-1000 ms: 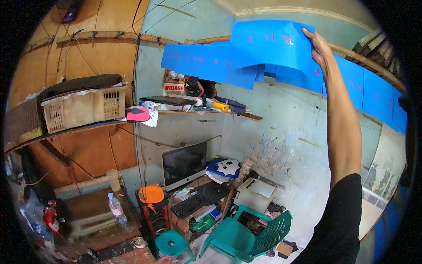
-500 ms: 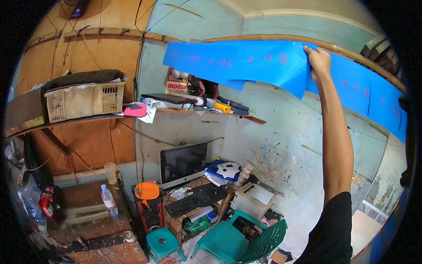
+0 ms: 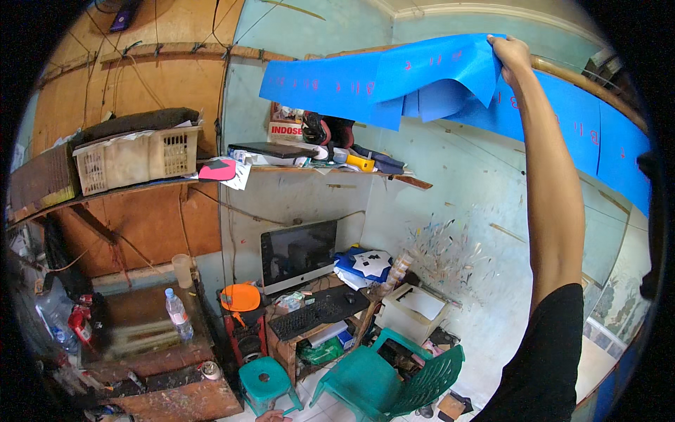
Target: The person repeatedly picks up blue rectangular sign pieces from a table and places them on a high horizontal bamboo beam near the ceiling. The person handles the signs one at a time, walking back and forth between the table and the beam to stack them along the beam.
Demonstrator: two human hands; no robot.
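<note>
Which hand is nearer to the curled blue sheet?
Right. The right hand grips the curled blue sheet at its upper right corner; the left hand, partly in view at the picture's lower edge, is well below it.

Green chair (image 3: pixel 367 380), green stool (image 3: pixel 266 383), dark monitor (image 3: pixel 299 254), plastic bottle (image 3: pixel 178 315), cream basket (image 3: pixel 126 163)

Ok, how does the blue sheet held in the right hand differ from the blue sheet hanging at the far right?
The held sheet is pinched at its upper right corner by the right hand; no hand shows on the far-right sheet. The held sheet is bent, its lower edge curving up; the far-right sheet hangs nearly flat. Both are blue with red markings.
</note>
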